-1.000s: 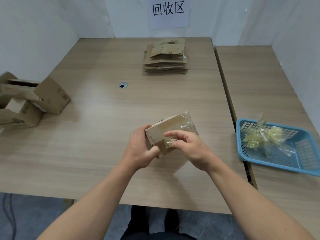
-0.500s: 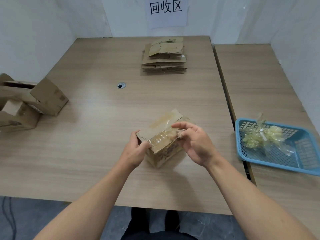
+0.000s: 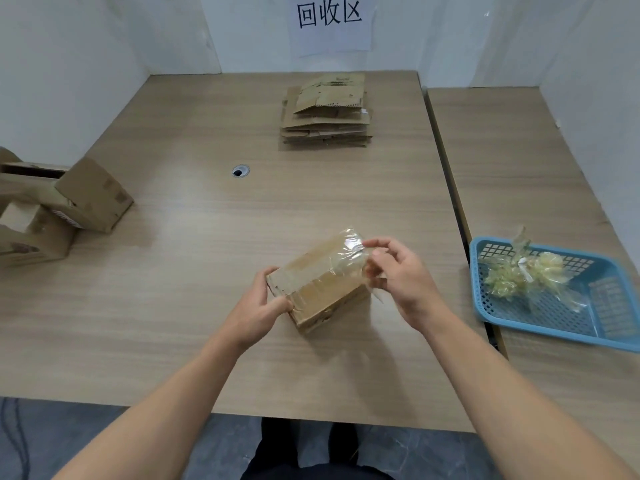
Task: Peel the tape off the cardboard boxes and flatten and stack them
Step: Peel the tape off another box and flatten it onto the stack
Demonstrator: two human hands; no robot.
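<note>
At the table (image 3: 173,306), the left hand (image 3: 258,303) has its grip round the near corner of the taped box (image 3: 322,289). The right hand (image 3: 398,271) pinches tape (image 3: 346,251) raised off its far end. Right of the box, a basket (image 3: 479,271) holds peeled tape (image 3: 526,275). To the left, untouched boxes (image 3: 93,199) remain. Beyond it sits a flattened stack (image 3: 325,112).

box (image 3: 320,292): brown, tilted, mid-table | tape (image 3: 346,259): clear, partly peeled

Two bare forearms (image 3: 166,403), dark trousers (image 3: 311,474), dark shoes (image 3: 277,434)
</note>
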